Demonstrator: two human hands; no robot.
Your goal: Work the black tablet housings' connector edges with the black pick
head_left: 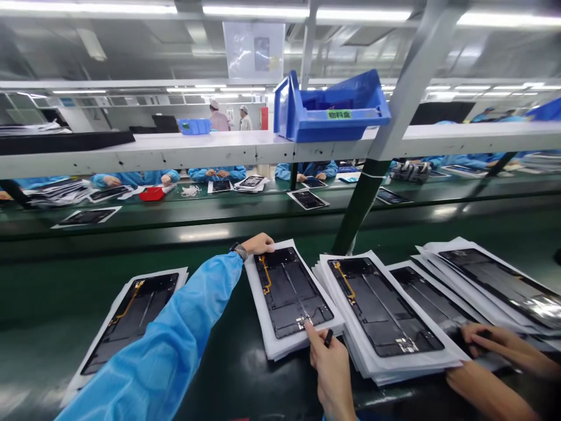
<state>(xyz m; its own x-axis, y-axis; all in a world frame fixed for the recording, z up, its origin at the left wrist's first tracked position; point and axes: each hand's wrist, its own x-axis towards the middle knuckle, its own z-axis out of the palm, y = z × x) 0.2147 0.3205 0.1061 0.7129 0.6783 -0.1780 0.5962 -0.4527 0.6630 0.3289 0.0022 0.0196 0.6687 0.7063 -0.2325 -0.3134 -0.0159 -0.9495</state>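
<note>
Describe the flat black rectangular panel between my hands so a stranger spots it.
Find the white shelf holding a large blue plastic bin, then drop to the dark green bench in front. There, the flat black panel with an orange ribbon strip lies on stacked white sheets. Unlike its neighbours, it has your left hand at its far end and right hand at its near end.

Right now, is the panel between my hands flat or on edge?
Flat: the panel lies on white sheets, its orange strip facing up.
</note>
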